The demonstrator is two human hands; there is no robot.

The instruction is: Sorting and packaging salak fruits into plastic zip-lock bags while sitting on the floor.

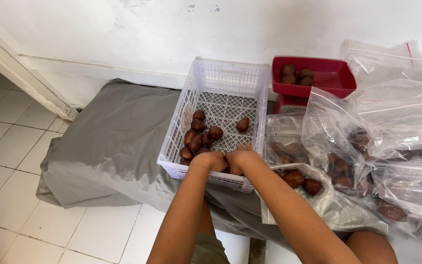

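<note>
Both hands, left hand (210, 160) and right hand (239, 159), cupped together over fruit (215, 132) in basket (230, 78); overfilled grab could spill some.

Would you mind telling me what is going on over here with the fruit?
A person has both hands inside a white plastic basket, the left hand and right hand close together over a few brown scaly fruits. To the right lie clear plastic bags holding more of the fruit, and a red scale tray with several in it.
</note>
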